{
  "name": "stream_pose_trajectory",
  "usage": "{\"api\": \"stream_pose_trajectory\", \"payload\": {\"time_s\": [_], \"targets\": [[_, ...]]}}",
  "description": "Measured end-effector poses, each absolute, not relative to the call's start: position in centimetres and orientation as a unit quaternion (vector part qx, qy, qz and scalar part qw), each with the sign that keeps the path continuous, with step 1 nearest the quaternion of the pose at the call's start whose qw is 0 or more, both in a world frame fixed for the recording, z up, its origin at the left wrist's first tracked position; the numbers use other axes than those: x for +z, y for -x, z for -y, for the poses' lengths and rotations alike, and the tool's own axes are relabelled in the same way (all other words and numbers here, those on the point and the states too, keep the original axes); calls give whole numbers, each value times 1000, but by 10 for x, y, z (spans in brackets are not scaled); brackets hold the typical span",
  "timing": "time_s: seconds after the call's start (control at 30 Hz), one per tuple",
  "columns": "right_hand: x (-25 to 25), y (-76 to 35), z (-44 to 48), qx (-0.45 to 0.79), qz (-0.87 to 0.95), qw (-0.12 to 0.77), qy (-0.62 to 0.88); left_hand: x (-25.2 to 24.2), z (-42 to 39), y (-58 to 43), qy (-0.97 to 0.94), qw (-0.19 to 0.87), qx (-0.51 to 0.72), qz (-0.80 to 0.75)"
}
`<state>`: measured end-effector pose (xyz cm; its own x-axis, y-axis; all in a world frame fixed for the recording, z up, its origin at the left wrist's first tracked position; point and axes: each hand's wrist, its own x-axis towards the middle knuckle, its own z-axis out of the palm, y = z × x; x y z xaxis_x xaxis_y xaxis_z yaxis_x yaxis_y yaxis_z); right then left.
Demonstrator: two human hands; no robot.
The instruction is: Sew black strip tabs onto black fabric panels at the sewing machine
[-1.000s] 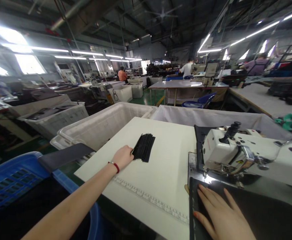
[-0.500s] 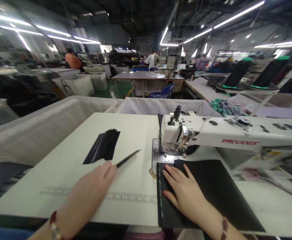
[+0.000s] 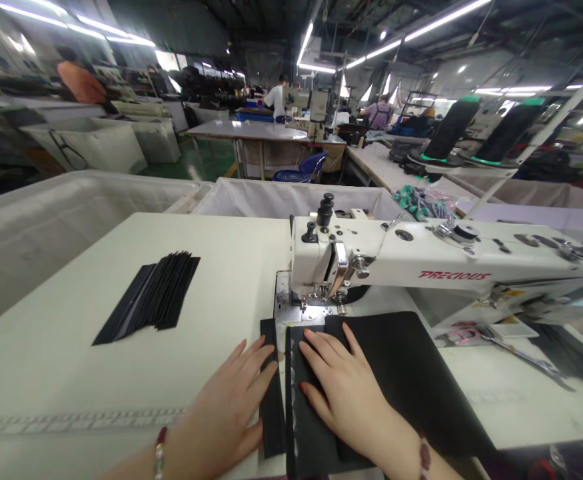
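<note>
Flat on the table, a narrow black strip (image 3: 272, 427) lies lengthwise just left of a larger black fabric panel (image 3: 396, 373). My left hand (image 3: 228, 407) rests on the strip with its fingers stretched out. My right hand (image 3: 344, 387) lies flat and spread on the panel, near its left edge, where pale marks run down. Beyond both hands stands a white sewing machine (image 3: 381, 253); its presser foot and metal plate are just past the far ends of the strip and panel. A fanned stack of black strips (image 3: 154, 293) lies to the left.
A printed ruler scale (image 3: 81, 420) runs across the table's near left. Scissors (image 3: 526, 360) and more dark pieces (image 3: 571, 350) lie at the right. White bins (image 3: 96, 200) border the table's far side. Black thread cones (image 3: 451, 130) stand at back right. Other people work farther off.
My left hand has moved right, bringing the black strip from the air down beside the panel, and its fingers have spread. My right hand stays on the panel. The view has turned slightly right.
</note>
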<state>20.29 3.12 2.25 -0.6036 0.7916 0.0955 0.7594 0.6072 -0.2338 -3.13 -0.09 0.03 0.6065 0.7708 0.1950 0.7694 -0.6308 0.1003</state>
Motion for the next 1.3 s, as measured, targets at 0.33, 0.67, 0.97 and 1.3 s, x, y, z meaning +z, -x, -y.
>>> {"api": "stream_pose_trajectory", "payload": {"time_s": [0.33,0.67,0.97,1.3], "targets": [[21,-209,-31,111,891,103,428,15,-20,35,-940,-111,141,-289],[15,-208,-34,78,900,135,406,-1,-19,6,-935,-110,103,-322],[14,-208,-40,62,905,121,403,-2,-24,8,-926,-103,126,-341],[12,-207,-42,35,911,121,393,-4,-25,7,-923,-106,117,-352]]}}
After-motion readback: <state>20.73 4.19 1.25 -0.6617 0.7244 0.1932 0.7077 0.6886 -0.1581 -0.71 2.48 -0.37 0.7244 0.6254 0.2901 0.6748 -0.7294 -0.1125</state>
